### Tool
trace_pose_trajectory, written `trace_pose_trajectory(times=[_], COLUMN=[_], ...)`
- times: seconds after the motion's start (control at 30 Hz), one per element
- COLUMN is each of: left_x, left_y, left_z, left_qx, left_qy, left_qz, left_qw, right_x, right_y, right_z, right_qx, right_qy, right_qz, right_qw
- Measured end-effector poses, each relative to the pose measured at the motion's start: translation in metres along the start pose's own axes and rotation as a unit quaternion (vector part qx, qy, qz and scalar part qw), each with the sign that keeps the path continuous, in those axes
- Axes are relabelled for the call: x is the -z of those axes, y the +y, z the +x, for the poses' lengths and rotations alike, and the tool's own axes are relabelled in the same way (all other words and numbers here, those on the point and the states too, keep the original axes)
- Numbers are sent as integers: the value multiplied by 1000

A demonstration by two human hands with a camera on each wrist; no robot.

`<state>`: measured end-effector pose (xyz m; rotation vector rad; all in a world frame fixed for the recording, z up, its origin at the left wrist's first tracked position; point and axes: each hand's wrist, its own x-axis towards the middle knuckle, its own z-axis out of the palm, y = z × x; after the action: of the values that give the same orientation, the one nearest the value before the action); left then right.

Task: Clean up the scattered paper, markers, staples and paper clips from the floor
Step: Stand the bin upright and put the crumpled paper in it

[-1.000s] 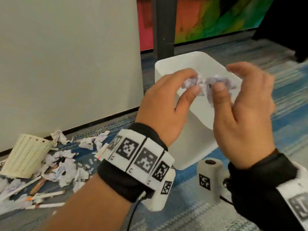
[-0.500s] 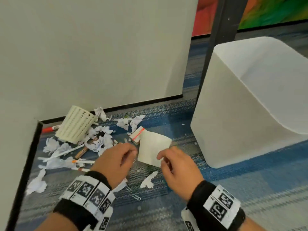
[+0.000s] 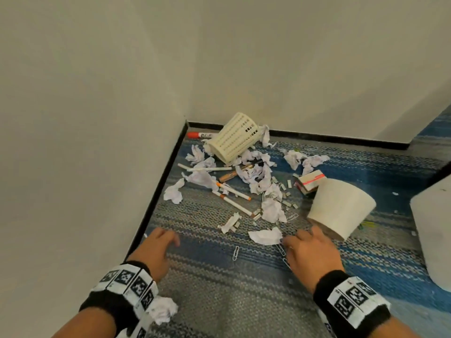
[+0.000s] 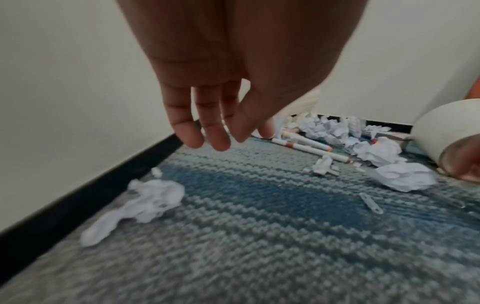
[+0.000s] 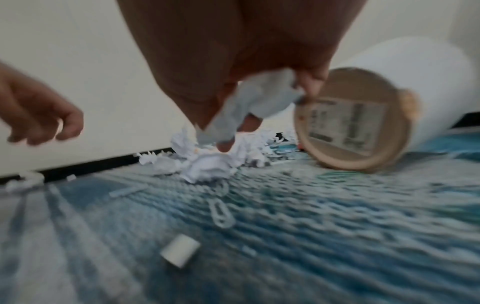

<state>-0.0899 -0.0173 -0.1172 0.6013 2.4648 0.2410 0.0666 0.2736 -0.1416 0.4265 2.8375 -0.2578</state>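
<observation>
Cream perforated plastic basket [image 3: 235, 139] tipped on side by wall; white cylindrical cup [image 3: 341, 208] also on side, interiors unseen. Right hand [image 5: 233, 67] pinches crumpled white paper scrap [image 5: 259, 96] just above paper pile [image 3: 253, 174] on carpet. Left hand [image 3: 156, 250] hovers, fingers loose, empty.

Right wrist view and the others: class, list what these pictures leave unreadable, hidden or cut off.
- Printed label on the tipped white cylindrical container's tan base: right wrist view, motion blur.
- Large white plastic bin: head view, cut by the right edge.
- Red-capped white marker: head view, part hidden behind the cream lattice basket.
</observation>
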Motion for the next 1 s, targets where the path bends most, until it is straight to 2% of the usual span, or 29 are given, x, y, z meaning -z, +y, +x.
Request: trace_pose_trajectory(times=[0.1,0.17,0.33,0.37,0.43,0.5,0.63,0.73,0.83,0.9,1.0], left_x=[-2,-7,-38,-42,-46,-44,-32,-19,-23,-30,-35], left_y=[-18,-24,-33,-32,-31,-32,-37,-45,-66,-75,-78], left_z=[-20,-35,-52,-52,-53,-54,-53,-44,-31,-23,-13], left_qx=[57,72,93,91,76,80,72,74,131,161,172], left_qy=[-24,-62,-208,-217,-200,-157,24,99,100,74,35], left_qz=[8,10,81,91,100,86,34,-72,-51,-12,35], left_qw=[998,995,970,968,972,981,997,990,985,984,984], right_x=[5,0,-8,-8,-4,-2,-3,-6,-2,0,2], right_y=[-29,-38,-44,-46,-56,-68,-96,-105,-112,-114,-112], right_z=[10,18,28,28,29,34,53,69,83,89,89], right_qx=[41,46,-9,-8,11,43,98,112,88,79,98], right_qy=[-18,-57,-114,-107,-78,-59,-58,-83,-101,-104,-67], right_qz=[112,128,72,58,43,55,164,112,18,6,28], right_qw=[993,989,991,993,996,996,980,984,991,991,993])
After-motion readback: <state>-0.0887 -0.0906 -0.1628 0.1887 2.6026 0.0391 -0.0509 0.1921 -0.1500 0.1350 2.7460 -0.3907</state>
